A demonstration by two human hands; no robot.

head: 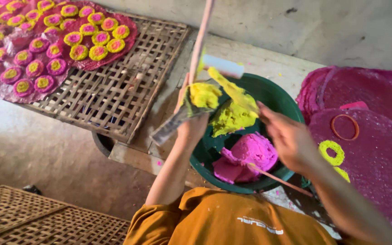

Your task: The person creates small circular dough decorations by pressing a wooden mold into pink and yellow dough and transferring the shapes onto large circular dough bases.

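My left hand point(190, 124) is raised over a green basin point(275, 93) and grips a flat grey strip point(171, 127) with a lump of yellow dough point(204, 94) on it. My right hand point(286, 136), blurred, pinches the end of a stretched band of yellow dough point(232, 88) that runs up toward a white cylinder point(223, 66). Inside the basin lie a yellow dough mass point(230, 120) and a pink dough mass point(250, 152), with a thin pink stick point(277, 179) leaning on the rim.
Round pink sheets point(377, 149) lie at the right, carrying a yellow dough ring point(332, 152) and an orange ring point(345, 127). A woven tray point(114, 95) at the left holds several pink-and-yellow rosettes point(53, 45). Another woven tray point(32, 218) sits bottom left. A pink pole point(201, 36) rises above the basin.
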